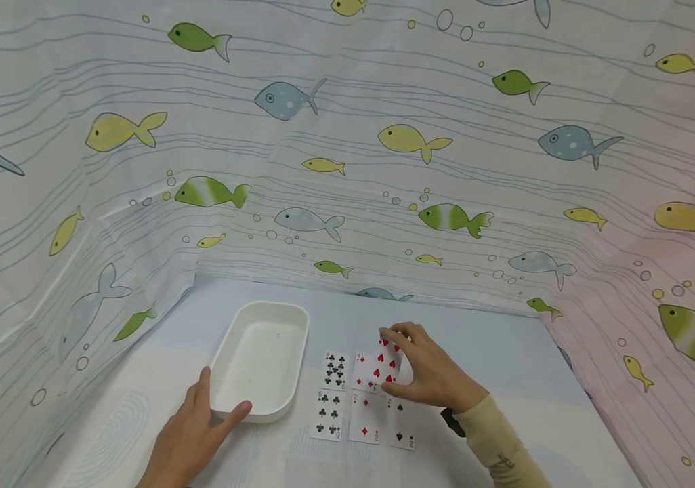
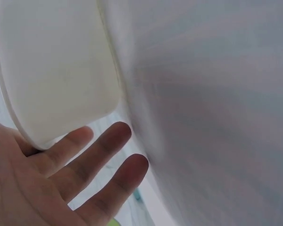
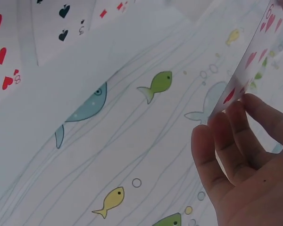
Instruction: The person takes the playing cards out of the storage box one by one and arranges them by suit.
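My left hand rests at the near left corner of a white plastic tray, thumb at the front rim and fingers along the outer side. In the left wrist view its fingers look spread and fairly straight beside the tray wall. On the right, a playing card of hearts is pinched between the thumb and fingers of my right hand. That card overlaps a four of diamonds in the head view. In the right wrist view the hearts card stands tilted, nearly edge-on.
Face-up cards lie in rows right of the tray: a clubs card, a six of clubs, a two of diamonds and a two of spades. A fish-patterned sheet encloses the table's back and sides.
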{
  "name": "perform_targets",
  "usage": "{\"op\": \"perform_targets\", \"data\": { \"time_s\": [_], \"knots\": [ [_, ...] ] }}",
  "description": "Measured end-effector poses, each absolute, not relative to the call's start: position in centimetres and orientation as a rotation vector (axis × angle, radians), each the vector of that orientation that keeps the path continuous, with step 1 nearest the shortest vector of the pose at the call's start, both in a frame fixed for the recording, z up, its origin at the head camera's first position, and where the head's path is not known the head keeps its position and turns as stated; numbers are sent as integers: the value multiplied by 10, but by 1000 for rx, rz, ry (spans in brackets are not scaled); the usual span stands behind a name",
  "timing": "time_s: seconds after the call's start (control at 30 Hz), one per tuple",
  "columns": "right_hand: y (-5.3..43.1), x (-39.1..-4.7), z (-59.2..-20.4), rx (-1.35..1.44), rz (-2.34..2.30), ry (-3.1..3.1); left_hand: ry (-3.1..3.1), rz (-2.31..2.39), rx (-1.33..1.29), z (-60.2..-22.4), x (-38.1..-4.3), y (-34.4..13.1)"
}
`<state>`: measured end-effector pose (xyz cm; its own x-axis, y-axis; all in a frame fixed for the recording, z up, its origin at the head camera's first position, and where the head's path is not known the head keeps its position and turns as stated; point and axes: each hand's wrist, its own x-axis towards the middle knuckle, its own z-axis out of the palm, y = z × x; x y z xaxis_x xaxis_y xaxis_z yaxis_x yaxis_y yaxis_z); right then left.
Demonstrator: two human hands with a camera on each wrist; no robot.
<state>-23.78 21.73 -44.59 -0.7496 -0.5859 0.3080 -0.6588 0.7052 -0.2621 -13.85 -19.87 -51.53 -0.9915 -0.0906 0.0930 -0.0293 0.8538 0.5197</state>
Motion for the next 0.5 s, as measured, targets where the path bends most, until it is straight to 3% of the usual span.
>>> {"op": "perform_targets", "data": {
  "time_s": [0.5],
  "knots": [
    [256, -215, -469, 934, 474, -2821, -2912, -814, 93, -517, -140, -199]
  ]
}}
